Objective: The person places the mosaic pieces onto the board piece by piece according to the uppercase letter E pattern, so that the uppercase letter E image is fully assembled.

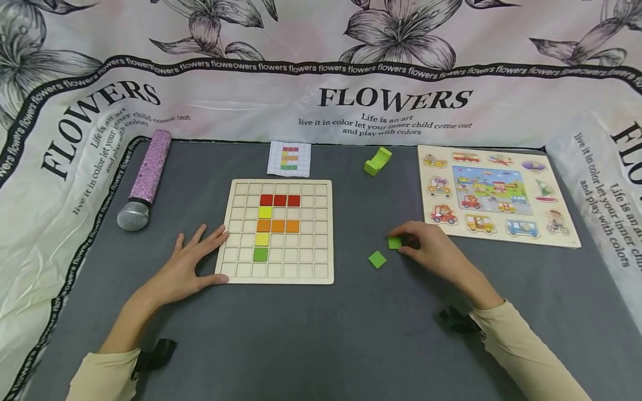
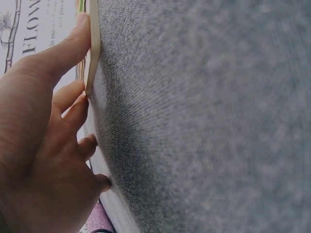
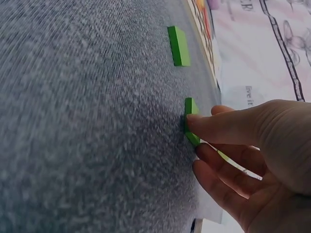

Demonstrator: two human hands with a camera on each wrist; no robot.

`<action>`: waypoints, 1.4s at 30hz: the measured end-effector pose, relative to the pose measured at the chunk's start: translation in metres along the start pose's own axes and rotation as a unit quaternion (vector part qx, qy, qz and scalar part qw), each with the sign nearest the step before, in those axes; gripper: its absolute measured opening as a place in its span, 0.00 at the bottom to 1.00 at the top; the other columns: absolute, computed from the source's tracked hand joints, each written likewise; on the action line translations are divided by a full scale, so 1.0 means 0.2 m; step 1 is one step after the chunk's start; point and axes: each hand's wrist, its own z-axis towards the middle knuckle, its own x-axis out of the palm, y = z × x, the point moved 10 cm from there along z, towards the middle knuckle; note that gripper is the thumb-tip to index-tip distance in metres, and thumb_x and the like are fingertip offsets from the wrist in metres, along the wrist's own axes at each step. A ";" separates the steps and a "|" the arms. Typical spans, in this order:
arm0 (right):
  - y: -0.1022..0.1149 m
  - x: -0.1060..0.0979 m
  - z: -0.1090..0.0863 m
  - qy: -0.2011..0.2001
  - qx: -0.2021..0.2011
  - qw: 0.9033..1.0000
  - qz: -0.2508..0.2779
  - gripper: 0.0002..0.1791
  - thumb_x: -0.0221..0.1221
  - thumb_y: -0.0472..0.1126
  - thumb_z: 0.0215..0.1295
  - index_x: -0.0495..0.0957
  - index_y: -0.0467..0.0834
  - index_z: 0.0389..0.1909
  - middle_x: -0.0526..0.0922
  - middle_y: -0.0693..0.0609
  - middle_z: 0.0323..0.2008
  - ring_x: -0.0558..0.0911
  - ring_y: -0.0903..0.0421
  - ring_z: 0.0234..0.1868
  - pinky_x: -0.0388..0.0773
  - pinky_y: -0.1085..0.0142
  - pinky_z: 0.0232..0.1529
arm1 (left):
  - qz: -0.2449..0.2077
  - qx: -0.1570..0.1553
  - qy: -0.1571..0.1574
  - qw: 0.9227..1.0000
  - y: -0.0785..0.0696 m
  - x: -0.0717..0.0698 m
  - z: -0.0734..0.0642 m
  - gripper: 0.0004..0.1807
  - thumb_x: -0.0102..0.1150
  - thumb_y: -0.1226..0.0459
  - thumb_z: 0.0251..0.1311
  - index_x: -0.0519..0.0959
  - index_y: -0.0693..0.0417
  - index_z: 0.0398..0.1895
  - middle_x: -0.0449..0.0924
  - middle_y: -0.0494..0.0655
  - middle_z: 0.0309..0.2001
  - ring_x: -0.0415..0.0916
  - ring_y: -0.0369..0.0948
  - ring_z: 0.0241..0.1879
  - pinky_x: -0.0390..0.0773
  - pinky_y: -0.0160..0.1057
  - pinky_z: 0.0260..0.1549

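A wooden grid board (image 1: 316, 267) lies on the grey cloth with red, yellow, orange and green square tiles set in its cells. My left hand (image 1: 186, 272) rests at the board's left edge, fingers spread, thumb and fingertips touching the rim; the left wrist view shows the thumb (image 2: 73, 46) against it. Right of the board, my right hand (image 1: 435, 248) pinches a green tile (image 1: 394, 243) between thumb and fingers, at the cloth. Close by lies another green tile (image 1: 377, 259), flat on the cloth and apart from the hand.
A card (image 1: 289, 159) with a coloured grid pattern lies behind the board. Green blocks (image 1: 378, 161) sit farther right. A vehicle picture puzzle (image 1: 501, 223) is beyond my right hand. A pink glittery microphone (image 1: 147, 178) lies at the left by the flowered cloth border.
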 end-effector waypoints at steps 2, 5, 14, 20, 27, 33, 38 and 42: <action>0.02 0.00 0.01 0.001 -0.005 1.000 -0.006 0.17 0.67 0.25 0.55 0.83 0.38 0.47 0.85 0.46 0.44 0.83 0.50 0.44 0.80 0.52 0.45 | 0.000 -0.002 0.000 1.000 0.00 0.00 0.00 0.49 0.69 0.48 0.55 0.57 0.50 0.77 0.49 0.50 0.78 0.35 0.60 0.76 0.26 0.67 0.66; 0.03 0.01 0.02 0.006 0.000 1.000 -0.006 0.17 0.68 0.25 0.54 0.83 0.37 0.46 0.85 0.47 0.42 0.82 0.52 0.41 0.80 0.53 0.43 | 0.000 -0.004 0.000 1.000 0.01 0.00 0.00 0.49 0.69 0.48 0.55 0.57 0.50 0.77 0.49 0.49 0.78 0.35 0.60 0.76 0.26 0.67 0.67; 0.06 0.00 0.11 0.007 0.021 1.000 0.009 0.14 0.68 0.28 0.56 0.84 0.37 0.44 0.84 0.49 0.34 0.81 0.57 0.34 0.80 0.58 0.37 | -0.001 -0.004 0.001 1.000 0.01 0.00 0.00 0.49 0.69 0.48 0.54 0.58 0.51 0.76 0.49 0.50 0.77 0.35 0.60 0.76 0.26 0.66 0.67; 0.17 0.05 0.21 0.020 0.004 0.999 0.035 0.15 0.67 0.29 0.58 0.83 0.37 0.47 0.84 0.50 0.35 0.81 0.56 0.37 0.81 0.58 0.41 | -0.004 -0.005 -0.001 1.000 0.00 0.00 -0.01 0.49 0.70 0.48 0.54 0.58 0.51 0.76 0.49 0.51 0.77 0.35 0.60 0.76 0.26 0.67 0.67; 0.30 0.17 0.31 0.032 -0.019 0.997 0.073 0.16 0.68 0.30 0.57 0.84 0.38 0.48 0.84 0.50 0.36 0.80 0.58 0.38 0.80 0.62 0.42 | -0.004 0.001 -0.006 1.000 0.00 -0.01 -0.01 0.49 0.70 0.48 0.54 0.58 0.52 0.76 0.49 0.51 0.77 0.35 0.61 0.76 0.26 0.67 0.66; 0.41 0.28 0.40 0.031 -0.038 0.992 0.113 0.15 0.68 0.29 0.57 0.83 0.37 0.47 0.84 0.50 0.35 0.81 0.58 0.37 0.80 0.65 0.41 | -0.007 0.003 -0.009 1.000 0.00 -0.01 -0.01 0.48 0.70 0.48 0.54 0.59 0.52 0.76 0.50 0.51 0.77 0.36 0.61 0.76 0.26 0.67 0.66; 0.53 0.39 0.47 0.047 -0.054 0.987 0.141 0.13 0.67 0.30 0.59 0.84 0.38 0.45 0.83 0.52 0.35 0.79 0.60 0.37 0.79 0.67 0.41 | -0.008 0.004 -0.011 1.000 0.00 -0.01 -0.01 0.48 0.70 0.49 0.54 0.59 0.52 0.76 0.50 0.51 0.77 0.36 0.61 0.76 0.26 0.68 0.66; 0.62 0.48 0.51 0.058 -0.073 0.983 0.159 0.12 0.67 0.29 0.58 0.84 0.37 0.44 0.84 0.51 0.35 0.79 0.60 0.36 0.79 0.70 0.42 | -0.009 0.006 -0.011 1.000 0.00 -0.01 -0.01 0.48 0.70 0.49 0.54 0.59 0.51 0.76 0.50 0.51 0.77 0.36 0.61 0.76 0.26 0.68 0.66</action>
